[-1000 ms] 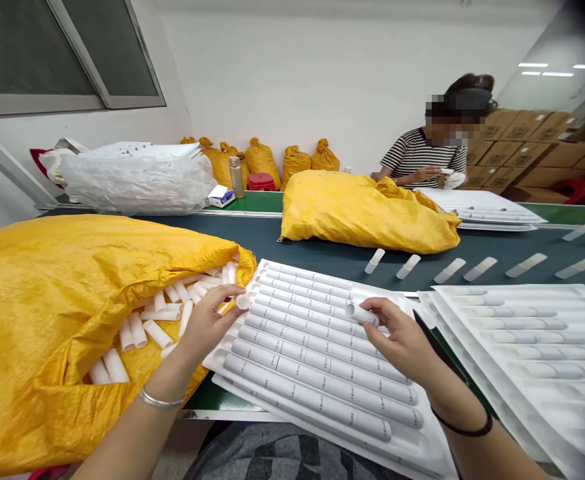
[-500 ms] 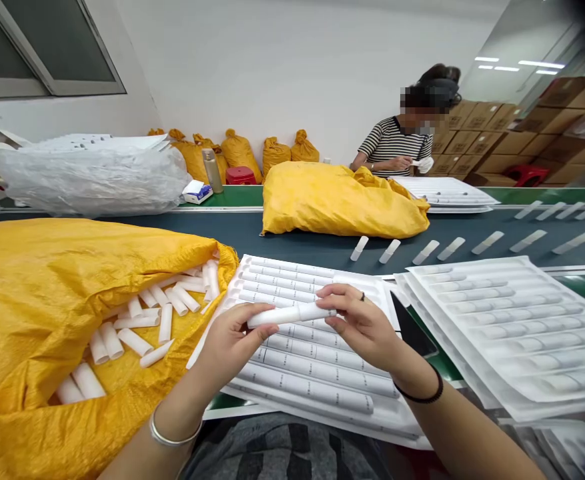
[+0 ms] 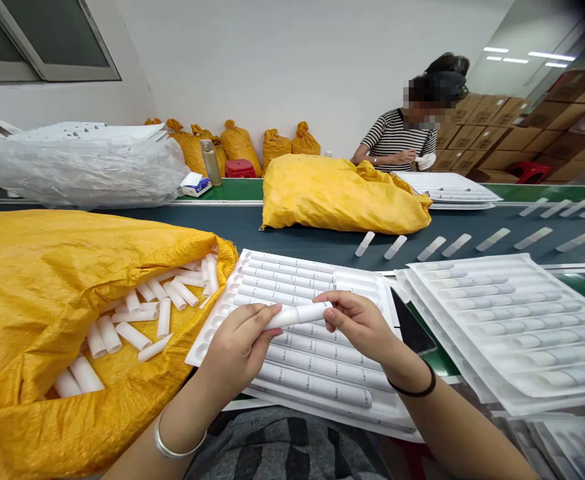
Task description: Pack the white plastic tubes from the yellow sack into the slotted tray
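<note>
Between my two hands is a white plastic tube, held nearly level with a visible joint near its middle. My left hand is closed around its left end. At the right end, my right hand pinches it with fingertips and thumb. Below the hands lies a white tray with rows of printed white tubes in its grooves. Left of the tray, an open yellow sack shows loose white tube pieces in its mouth.
White trays with tubes are stacked at right. Tubes lie in a row on the dark conveyor belt, near another yellow sack. Across it, a person works. A plastic-wrapped stack lies at far left.
My left hand has slid further along the tube and covers more of its left end. My right fingers have shifted slightly at the other end. The view has tilted a little.
</note>
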A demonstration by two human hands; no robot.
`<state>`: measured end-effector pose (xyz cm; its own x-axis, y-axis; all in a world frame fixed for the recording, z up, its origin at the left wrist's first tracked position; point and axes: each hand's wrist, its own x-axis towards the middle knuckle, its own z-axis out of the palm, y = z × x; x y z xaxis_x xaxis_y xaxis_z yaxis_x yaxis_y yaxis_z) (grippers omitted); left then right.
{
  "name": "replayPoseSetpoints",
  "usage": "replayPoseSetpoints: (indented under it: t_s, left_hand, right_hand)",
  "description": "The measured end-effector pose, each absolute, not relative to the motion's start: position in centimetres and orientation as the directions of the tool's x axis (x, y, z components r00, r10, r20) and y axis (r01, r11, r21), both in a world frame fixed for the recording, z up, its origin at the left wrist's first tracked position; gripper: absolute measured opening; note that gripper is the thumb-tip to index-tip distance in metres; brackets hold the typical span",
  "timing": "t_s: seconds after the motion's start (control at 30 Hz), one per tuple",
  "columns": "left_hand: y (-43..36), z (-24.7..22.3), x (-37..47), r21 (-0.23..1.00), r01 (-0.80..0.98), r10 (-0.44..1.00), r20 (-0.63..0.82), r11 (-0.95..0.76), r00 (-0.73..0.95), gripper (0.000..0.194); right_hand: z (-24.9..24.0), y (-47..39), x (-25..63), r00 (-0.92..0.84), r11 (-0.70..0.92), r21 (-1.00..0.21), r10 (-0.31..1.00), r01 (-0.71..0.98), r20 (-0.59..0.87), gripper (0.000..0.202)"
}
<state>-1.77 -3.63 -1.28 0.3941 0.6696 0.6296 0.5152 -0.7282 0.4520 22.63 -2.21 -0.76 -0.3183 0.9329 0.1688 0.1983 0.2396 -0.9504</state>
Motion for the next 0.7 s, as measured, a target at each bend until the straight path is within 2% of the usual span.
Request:
replayPoseSetpoints:
  t_s: [0.07,0.23,0.33,0.5,0.57,0.6,0.7]
  left_hand:
    - [-3.7,-1.6,-1.6,0.400,0.525,0.633,0.661,-0.751,0.403,0.044]
    - [-3.8,-2.0,-1.3,0.302,0.535,0.566,0.695,-0.789,0.443,0.058]
    - [-3.8,-2.1,-1.4,0.230,0.509,0.502,0.708,-0.829,0.497,0.066]
    - [-3.3,-2.8,-1.5,0.154,0.490,0.444,0.701,-0.858,0.557,0.065]
    - [-3.0,-3.0,-1.4,0.171,0.498,0.460,0.703,-0.850,0.543,0.061]
    - [-2.9,-3.1,-1.3,0.194,0.507,0.480,0.702,-0.840,0.527,0.057]
    - [-2.7,-3.0,-1.0,0.297,0.533,0.567,0.681,-0.792,0.463,0.044]
  right_hand:
    - [-0.7,-2.3,22.5,-0.315,0.143,-0.979,0.945,0.148,0.090,0.029]
    - [-0.3,-2.7,22.5,-0.287,0.080,-0.993,0.957,0.081,0.053,0.033]
    - [-0.5,-2.6,22.5,-0.312,-0.029,-0.999,0.949,0.031,-0.037,0.034]
    - [-1.6,-2.2,22.6,-0.350,-0.237,-0.971,0.913,-0.040,-0.208,0.038]
    - [-1.8,-2.2,22.7,-0.349,-0.195,-0.980,0.917,0.032,-0.194,0.041]
    - [-1.8,-2.2,22.8,-0.352,-0.117,-0.988,0.925,0.097,-0.144,0.041]
    - [-1.4,-2.4,23.1,-0.405,0.241,-0.917,0.909,0.319,0.098,0.045]
